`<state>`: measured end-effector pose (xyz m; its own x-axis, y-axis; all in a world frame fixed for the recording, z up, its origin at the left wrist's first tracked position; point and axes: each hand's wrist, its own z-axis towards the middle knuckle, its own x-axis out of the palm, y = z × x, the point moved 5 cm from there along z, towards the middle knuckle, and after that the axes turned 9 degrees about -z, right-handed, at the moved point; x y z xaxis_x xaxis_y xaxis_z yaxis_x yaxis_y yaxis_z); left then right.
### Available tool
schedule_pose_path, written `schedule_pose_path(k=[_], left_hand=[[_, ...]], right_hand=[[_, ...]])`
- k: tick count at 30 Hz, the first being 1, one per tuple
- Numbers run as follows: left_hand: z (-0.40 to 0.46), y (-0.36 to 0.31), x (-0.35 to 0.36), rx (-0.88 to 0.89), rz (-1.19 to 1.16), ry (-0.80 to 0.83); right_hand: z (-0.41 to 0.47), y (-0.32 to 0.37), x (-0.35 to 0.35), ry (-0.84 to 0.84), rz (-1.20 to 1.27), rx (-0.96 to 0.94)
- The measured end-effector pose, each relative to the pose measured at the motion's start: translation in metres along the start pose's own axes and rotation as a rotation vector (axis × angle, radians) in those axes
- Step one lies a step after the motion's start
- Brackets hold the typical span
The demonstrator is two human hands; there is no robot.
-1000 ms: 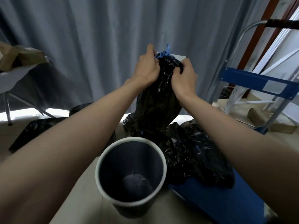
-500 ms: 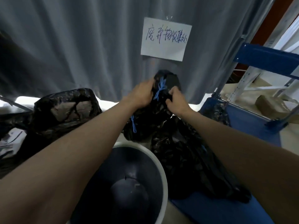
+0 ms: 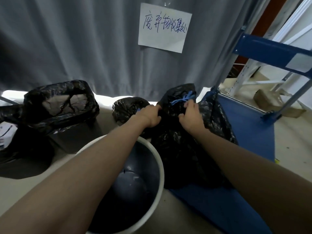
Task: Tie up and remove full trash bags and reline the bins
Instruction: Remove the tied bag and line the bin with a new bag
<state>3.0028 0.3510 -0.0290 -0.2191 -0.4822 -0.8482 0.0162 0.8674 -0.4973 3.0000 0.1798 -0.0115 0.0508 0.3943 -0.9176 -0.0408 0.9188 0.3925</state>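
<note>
A full black trash bag point(image 3: 182, 149) tied with a blue drawstring point(image 3: 183, 98) stands on the blue platform point(image 3: 236, 200), among other black bags. My left hand point(image 3: 149, 116) grips the bag's neck from the left. My right hand point(image 3: 191, 117) grips it from the right, just below the knot. In front of the bag stands a round bin point(image 3: 157, 168) with a white rim and dark blue inside, unlined, partly hidden by my left forearm.
Another tied black bag point(image 3: 128, 107) lies behind my left hand. A dark bin lined with a black bag point(image 3: 60, 105) stands at the left. A grey curtain with a paper sign point(image 3: 164, 27) hangs behind. A blue metal rack point(image 3: 270, 51) stands at the right.
Both hands lowered the tied bag from chest height down onto the pile on the blue platform. The view tilted downward.
</note>
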Motion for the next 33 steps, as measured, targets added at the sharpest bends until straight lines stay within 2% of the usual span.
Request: schedule_pose_path(k=[2,6,10,13,16,19,23,26,28,30,33], left_hand=[[-0.011,-0.012,0.013,-0.010,0.022,0.062],[-0.033,-0.030,0.045,-0.045,0.084,0.244],[-0.048,-0.042,0.069,-0.073,0.109,0.336],[-0.053,-0.050,0.077,-0.036,0.134,0.345],[-0.055,-0.061,0.066,0.024,0.100,0.273],[-0.056,-0.077,0.045,0.079,-0.057,0.145],[-0.068,-0.102,-0.005,0.206,-0.221,-0.120],[-0.088,-0.112,-0.049,0.248,-0.359,-0.230],[-0.107,-0.108,-0.080,0.234,-0.389,-0.304],[-0.128,-0.098,-0.107,0.236,-0.384,-0.364],[-0.166,-0.079,-0.138,0.272,-0.291,-0.396]], right_hand=[[-0.017,-0.021,0.012,0.092,-0.055,0.084],[-0.054,-0.059,0.051,0.437,-0.216,0.204],[-0.082,-0.078,0.070,0.527,-0.242,0.173],[-0.088,-0.082,0.060,0.496,-0.146,0.160],[-0.078,-0.069,0.022,0.354,-0.006,0.073],[-0.067,-0.047,-0.030,0.198,0.076,-0.035],[-0.073,-0.003,-0.094,0.036,0.254,-0.173],[-0.084,0.019,-0.124,-0.074,0.307,-0.227],[-0.093,0.029,-0.135,-0.074,0.235,-0.269],[-0.104,0.037,-0.139,-0.057,0.038,-0.338],[-0.118,0.049,-0.138,-0.034,-0.167,-0.369]])
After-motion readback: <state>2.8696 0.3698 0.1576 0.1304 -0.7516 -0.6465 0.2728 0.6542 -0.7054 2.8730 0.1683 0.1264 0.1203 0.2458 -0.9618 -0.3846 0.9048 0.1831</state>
